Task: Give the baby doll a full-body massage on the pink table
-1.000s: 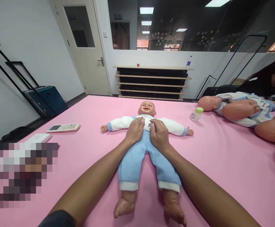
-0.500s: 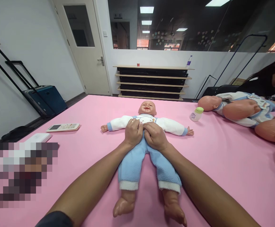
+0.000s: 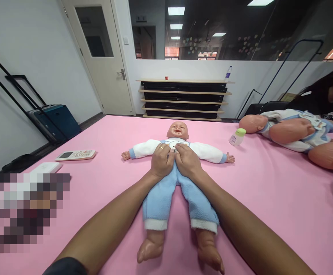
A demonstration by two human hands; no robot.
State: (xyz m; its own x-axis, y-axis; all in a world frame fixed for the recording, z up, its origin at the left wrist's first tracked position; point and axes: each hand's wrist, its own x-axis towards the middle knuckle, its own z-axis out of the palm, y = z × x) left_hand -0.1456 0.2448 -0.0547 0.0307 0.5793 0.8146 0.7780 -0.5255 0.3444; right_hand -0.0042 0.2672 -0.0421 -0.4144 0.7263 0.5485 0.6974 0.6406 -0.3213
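Observation:
A baby doll (image 3: 177,131) lies on its back in front of me, arms spread, in a white and blue outfit. My left hand (image 3: 162,160) is at the front of the doll's clothes (image 3: 166,187), its fingers bent down over the cloth at the belly. Beside it, my right hand (image 3: 187,160) has its fingers pressed together on the same spot, thumbs close to each other. A small shiny spot shows between the hands; I cannot make out what it is. The fingertips are partly hidden.
A bottle with a green cap (image 3: 237,137) stands right of the doll on the pink table (image 3: 258,191). More dolls (image 3: 289,130) lie at the right, near another person (image 3: 312,97). A remote control (image 3: 76,154) and a white box (image 3: 47,168) lie left.
My right hand's fingers have straightened and reach a little further up the doll's belly. My left hand's fingers have shifted slightly. The doll stays in place.

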